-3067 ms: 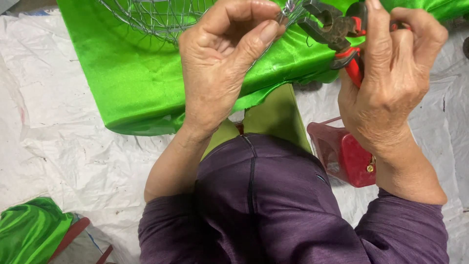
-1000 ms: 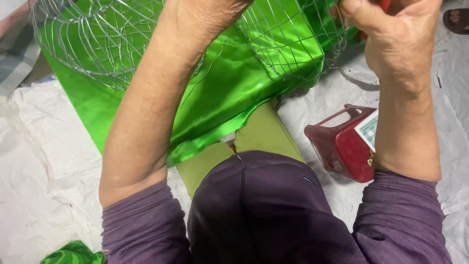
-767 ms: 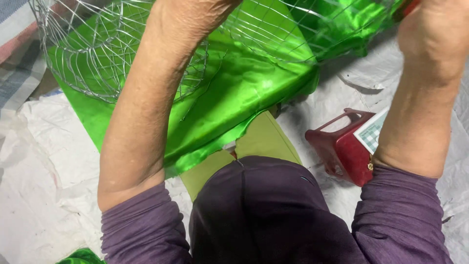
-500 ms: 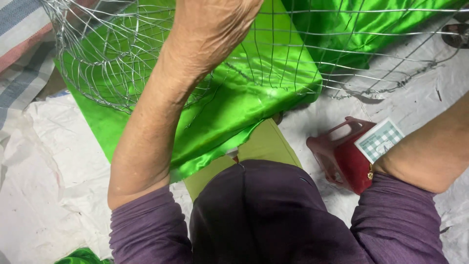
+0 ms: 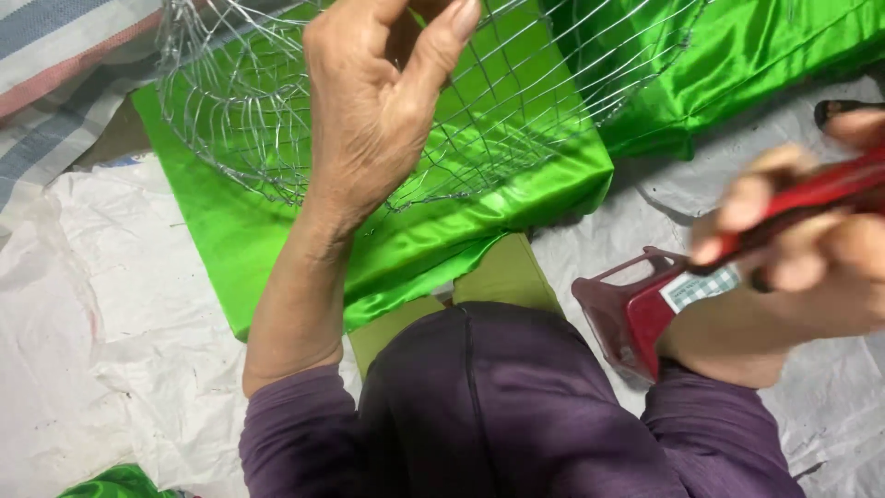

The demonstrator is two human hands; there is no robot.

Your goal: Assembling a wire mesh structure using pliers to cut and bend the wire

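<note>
Here, silvery open-mesh wire basket (image 5: 516, 111).

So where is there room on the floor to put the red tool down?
The widest bare patch is the white sheet at lower left, between the green cloth and the purple sleeve. A smaller strip lies at far right, below the right hand. It is crowded in the middle: the wire basket held by the left hand, and the red stool.

A single camera on the person's head looks steeply down, very close over the purple-sleeved arms, with the left hand (image 5: 369, 120) filling the upper middle and the right hand (image 5: 811, 258) blurred at the right edge.
</note>
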